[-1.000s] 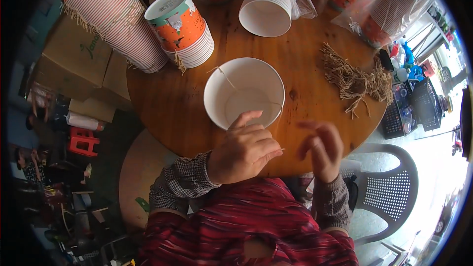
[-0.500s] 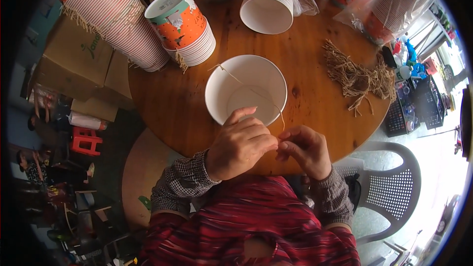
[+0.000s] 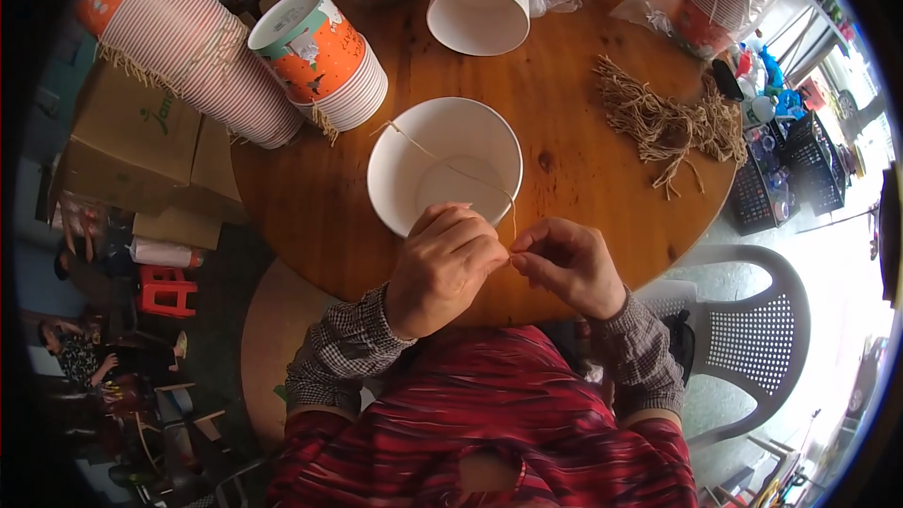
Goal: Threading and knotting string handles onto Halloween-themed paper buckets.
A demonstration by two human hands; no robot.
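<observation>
A white paper bucket (image 3: 390, 174) stands mouth up on the round wooden table (image 3: 564, 212) before me. Thin tan twine (image 3: 423, 146) runs across its mouth from the far left rim and down over the right side to my fingers. My left hand (image 3: 437, 268) covers part of the near rim; whether it touches the bucket I cannot tell. Its thumb and forefinger are pinched together on the twine. Against those fingertips, my right hand (image 3: 576, 268) also pinches the twine between thumb and forefinger. The exact spot where the twine is gripped is mostly hidden by the fingers.
Orange printed bucket stacks (image 3: 324, 61) and a long leaning stack (image 3: 188, 47) lie at the left. White buckets (image 3: 480, 14) lie at the back, bagged ones (image 3: 715, 0) at back right. A twine bundle (image 3: 668, 118) rests right; a grey chair (image 3: 752, 348) stands beside the table.
The whole view has shifted, so the table things sit slightly farther left and higher. Both hands stay pinched at the bucket's near right side, with the right fingers a little straighter.
</observation>
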